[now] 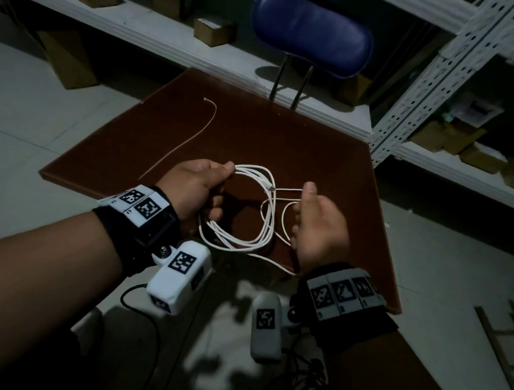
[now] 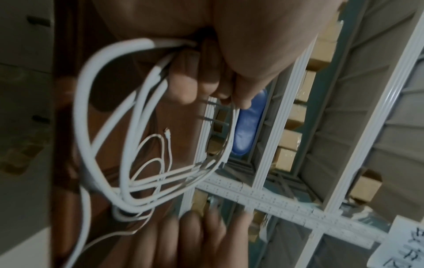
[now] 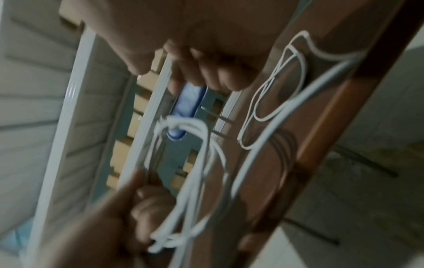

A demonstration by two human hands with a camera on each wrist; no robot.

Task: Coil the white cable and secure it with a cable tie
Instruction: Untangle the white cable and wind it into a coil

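The left hand grips 1 white cable wound in a few loops above the near edge of the brown table. The right hand pinches its loose strand. 1 cable tie lies by the left edge.

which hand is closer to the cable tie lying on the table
Left. The left hand, gripping the white cable coil, sits just beside the near end of the cable tie; the right hand is beyond the coil, farther away.
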